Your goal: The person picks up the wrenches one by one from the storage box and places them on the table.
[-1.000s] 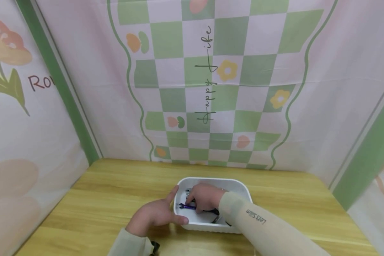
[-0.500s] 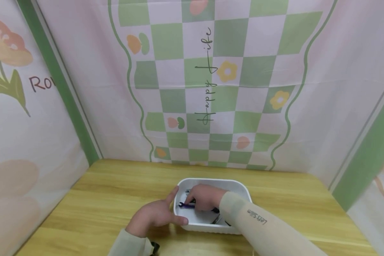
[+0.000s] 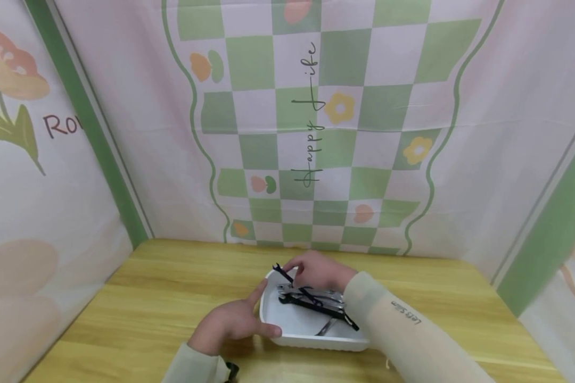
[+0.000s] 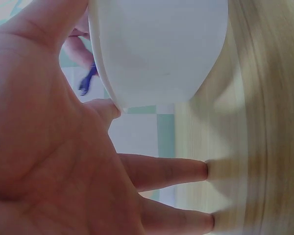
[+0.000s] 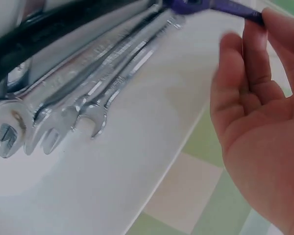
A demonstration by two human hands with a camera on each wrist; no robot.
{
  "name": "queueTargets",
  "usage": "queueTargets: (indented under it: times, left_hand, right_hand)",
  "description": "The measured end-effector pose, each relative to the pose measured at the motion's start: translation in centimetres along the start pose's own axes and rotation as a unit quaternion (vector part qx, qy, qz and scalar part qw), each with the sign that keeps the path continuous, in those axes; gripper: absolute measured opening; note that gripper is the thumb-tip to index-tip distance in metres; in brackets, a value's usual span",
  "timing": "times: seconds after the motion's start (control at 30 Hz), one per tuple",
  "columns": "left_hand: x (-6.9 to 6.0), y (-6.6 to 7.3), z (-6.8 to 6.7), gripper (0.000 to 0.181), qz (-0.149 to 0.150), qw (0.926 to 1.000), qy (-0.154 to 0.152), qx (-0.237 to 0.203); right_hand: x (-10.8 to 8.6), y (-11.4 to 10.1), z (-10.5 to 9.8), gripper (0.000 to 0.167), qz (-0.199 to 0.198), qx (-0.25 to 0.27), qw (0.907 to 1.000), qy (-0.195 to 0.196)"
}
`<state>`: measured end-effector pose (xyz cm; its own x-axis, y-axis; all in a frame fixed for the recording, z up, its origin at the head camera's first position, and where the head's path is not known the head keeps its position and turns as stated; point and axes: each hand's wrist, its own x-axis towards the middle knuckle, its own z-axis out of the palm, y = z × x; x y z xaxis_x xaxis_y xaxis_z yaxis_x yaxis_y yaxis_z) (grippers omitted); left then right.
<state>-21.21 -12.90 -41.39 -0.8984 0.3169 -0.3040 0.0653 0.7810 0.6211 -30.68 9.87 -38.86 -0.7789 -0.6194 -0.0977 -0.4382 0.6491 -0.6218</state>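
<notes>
- Nearest was the left hand (image 3: 237, 319), its thumb and forefinger spread apart along the rim of the white bin (image 3: 316, 343).
- The right sleeve (image 3: 397, 330) (it carried small dark letters) covered the bin's right end.
- Inside lay the black wrench (image 3: 316, 307), slantwise, with the silver wrenches (image 5: 93, 110) beside it.
- Above them the right hand (image 3: 318, 271) was clamped, by its fingertips, on the purple wrench (image 3: 282, 273), tilted over the far left part.
- Around spread the yellow wooden table (image 3: 182, 282).
- Behind hung a green-checked cloth (image 3: 345, 56), reading "Happy Life" sideways.
</notes>
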Motion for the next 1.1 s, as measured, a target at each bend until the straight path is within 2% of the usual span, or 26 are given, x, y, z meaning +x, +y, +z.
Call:
queueTargets:
  times: [0.17, 0.43, 0.53, 0.73, 0.93, 1.1]
  left_hand:
    - [-0.1, 0.0, 0.1, 0.12, -0.001, 1.0, 0.002, -0.005]
    - [-0.1, -0.1, 0.1, 0.121, 0.002, 1.0, 0.007, 0.001]
    - [-0.1, 0.0, 0.1, 0.121, 0.0, 1.0, 0.007, 0.0]
    - [-0.1, 0.1, 0.2, 0.121, -0.002, 1.0, 0.007, -0.002]
    - [-0.1, 0.1, 0.2, 0.122, 0.0, 0.9999, 0.008, -0.008]
    - [-0.1, 0.2, 0.2, 0.122, -0.002, 0.9998, 0.009, -0.017]
  right_hand:
    - [-0.2, 0.1, -0.8, 0.041, -0.004, 0.026, 0.9993, 0.025]
    - [-0.4, 0.8, -0.9, 0.042, 0.028, 0.092, 0.9953, 0.016]
    - [-0.3, 1.1, -0.8, 0.047, 0.04, 0.146, 0.9883, 0.018]
    - [-0.5, 1.2, -1.0, 0.06, 0.058, 0.243, 0.9681, 0.025]
    - [-0.5, 1.3, -1.1, 0.066, 0.069, 0.294, 0.9528, 0.035]
    - [-0.7, 1.4, -1.3, 0.069, 0.083, 0.31, 0.9457, 0.05]
